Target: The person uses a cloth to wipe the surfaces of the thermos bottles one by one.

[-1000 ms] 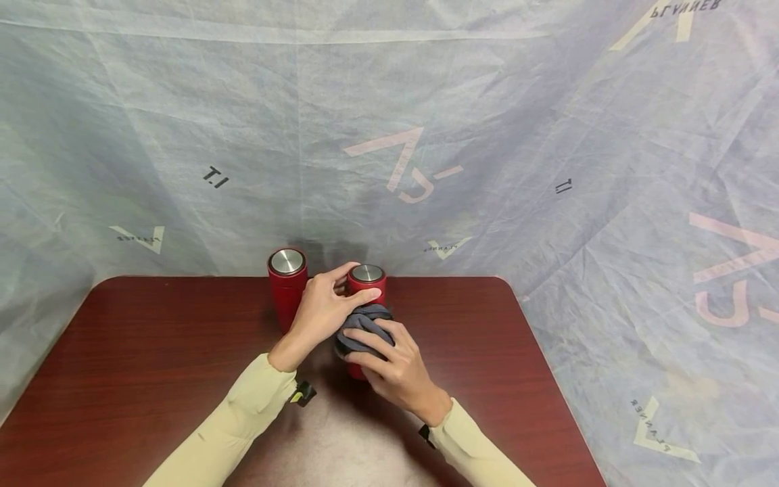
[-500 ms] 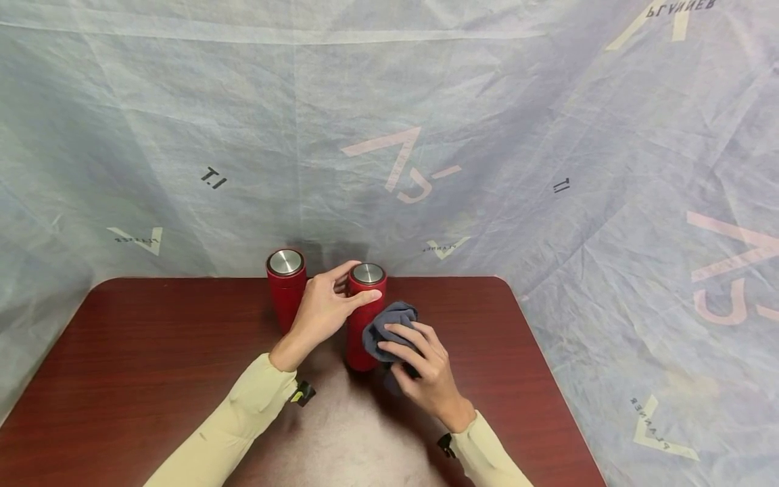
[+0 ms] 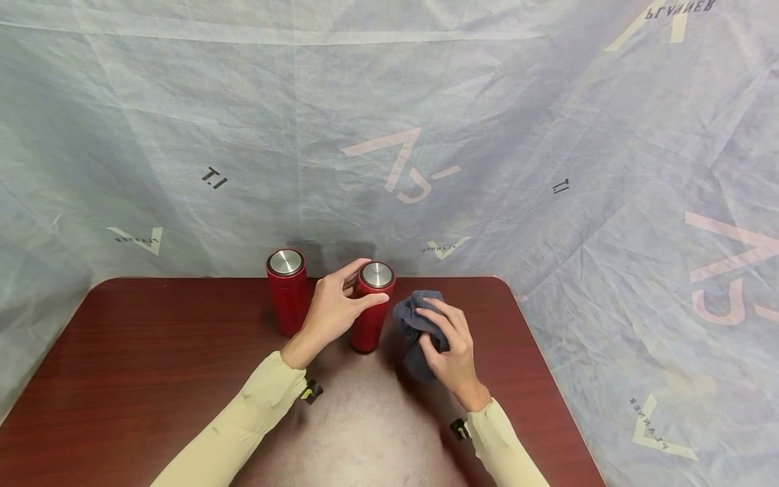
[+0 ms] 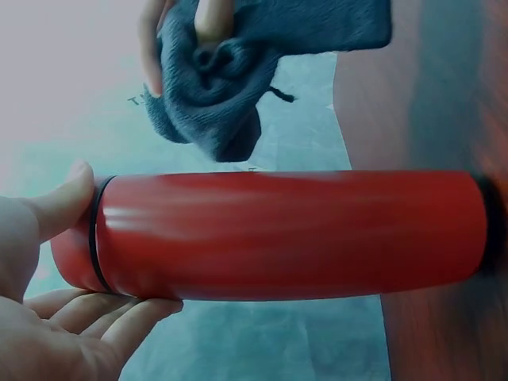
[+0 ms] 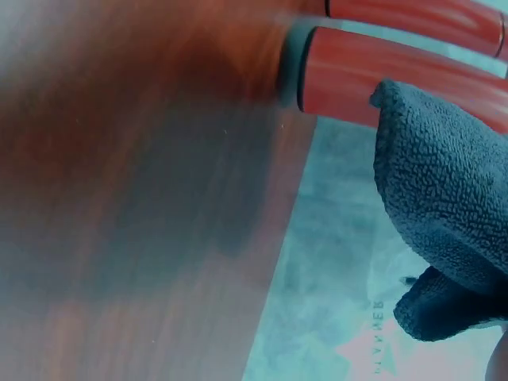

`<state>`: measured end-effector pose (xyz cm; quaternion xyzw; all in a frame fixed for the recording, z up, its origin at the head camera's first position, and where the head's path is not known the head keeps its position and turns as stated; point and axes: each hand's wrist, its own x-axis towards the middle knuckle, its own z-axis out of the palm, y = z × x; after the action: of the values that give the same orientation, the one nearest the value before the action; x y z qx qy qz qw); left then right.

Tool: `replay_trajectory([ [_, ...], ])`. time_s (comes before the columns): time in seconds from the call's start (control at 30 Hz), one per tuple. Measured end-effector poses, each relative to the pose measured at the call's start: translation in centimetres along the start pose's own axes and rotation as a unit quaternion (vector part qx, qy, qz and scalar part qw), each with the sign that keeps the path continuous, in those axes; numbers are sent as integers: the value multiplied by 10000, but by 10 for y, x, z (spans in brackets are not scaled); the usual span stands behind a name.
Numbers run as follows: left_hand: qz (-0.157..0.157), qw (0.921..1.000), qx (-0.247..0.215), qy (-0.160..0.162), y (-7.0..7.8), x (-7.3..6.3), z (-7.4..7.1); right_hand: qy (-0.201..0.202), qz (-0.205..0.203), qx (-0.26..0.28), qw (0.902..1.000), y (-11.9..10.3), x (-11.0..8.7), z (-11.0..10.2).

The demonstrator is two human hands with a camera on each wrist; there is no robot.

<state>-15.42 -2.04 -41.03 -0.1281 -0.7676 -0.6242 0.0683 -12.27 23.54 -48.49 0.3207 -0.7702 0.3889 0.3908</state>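
In the head view, a red thermos flask (image 3: 368, 328) with a silver-topped lid stands near the back of the table. My left hand (image 3: 331, 308) grips it near the top, thumb on the near side and fingers behind. The left wrist view shows the thumb and fingers around the lid end of the flask (image 4: 286, 238), by a black ring. My right hand (image 3: 453, 345) holds a bunched grey-blue cloth (image 3: 409, 314) to the right of the flask, apart from it. Loose cloth (image 5: 444, 182) hangs from the hand in the right wrist view.
A second red thermos flask (image 3: 287, 301) stands upright just left of my left hand. The dark red wooden table (image 3: 170, 365) ends at a hanging grey printed sheet (image 3: 243, 135) behind and at the sides.
My right hand has drawn the cloth off the front of the flask and away to the right. The held flask has shifted slightly right, its base farther back, with my left hand still on it.
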Motion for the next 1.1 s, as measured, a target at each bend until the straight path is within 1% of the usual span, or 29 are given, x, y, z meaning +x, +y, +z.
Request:
replay_trajectory([
  [0.17, 127, 9999, 44, 39, -4, 3, 6, 202, 404, -68, 9990, 5, 11, -1],
  [0.33, 131, 9999, -24, 49, -9, 6, 10, 526, 684, 111, 9962, -4, 26, -2],
  [0.43, 121, 9999, -48, 107, -12, 8, 11, 607, 854, 185, 9943, -9, 31, -2],
  [0.53, 130, 9999, -30, 102, -14, 9, 12, 643, 1000, 206, 9927, -10, 33, -2],
  [0.7, 154, 9997, 125, -148, -18, 11, 14, 666, 1106, 183, 9915, -8, 31, -2],
  [0.83, 201, 9988, 249, -374, -23, 9, 12, 670, 1148, 182, 9910, -7, 29, -2],
  [0.97, 121, 9977, 362, -555, -37, 4, 10, 667, 1168, 182, 9907, -7, 27, -2],
  [1.1, 8, 9979, 328, -567, -57, 0, 10, 667, 1219, 200, 9901, -7, 26, -3],
])
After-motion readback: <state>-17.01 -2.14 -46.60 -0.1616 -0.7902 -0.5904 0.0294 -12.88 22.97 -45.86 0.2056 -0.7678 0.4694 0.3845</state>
